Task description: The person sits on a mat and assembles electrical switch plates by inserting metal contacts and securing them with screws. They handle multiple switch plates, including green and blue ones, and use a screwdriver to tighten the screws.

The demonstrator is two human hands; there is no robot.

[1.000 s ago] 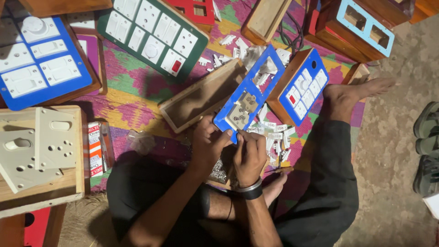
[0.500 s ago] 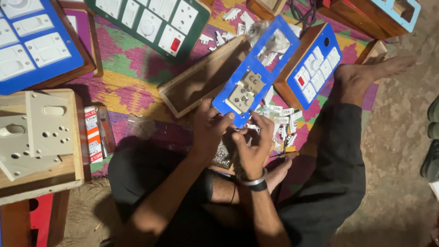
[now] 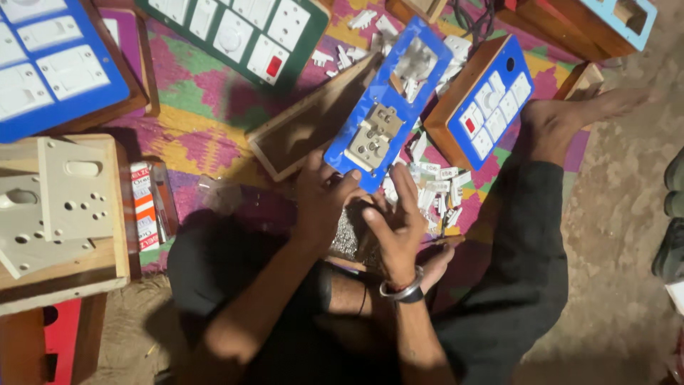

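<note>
Blue plate (image 3: 388, 107), rigid and flat with rectangular cut-outs, now stands tilted higher than a second ago, its lower edge pinched by the left hand (image 3: 322, 196); a beige socket (image 3: 372, 139) sits in the lower cut-out, back face up. Right hand (image 3: 400, 224) has come off the plate edge; fingers are half-curled just below it, and whether they hold a small part cannot be told. Work looks like fitting parts into the plate. Wooden box (image 3: 303, 125) lies behind it, open. White switch parts (image 3: 438, 189) lie scattered on the woven mat (image 3: 206, 107). Finished blue board (image 3: 488, 107) rests to the right.
</note>
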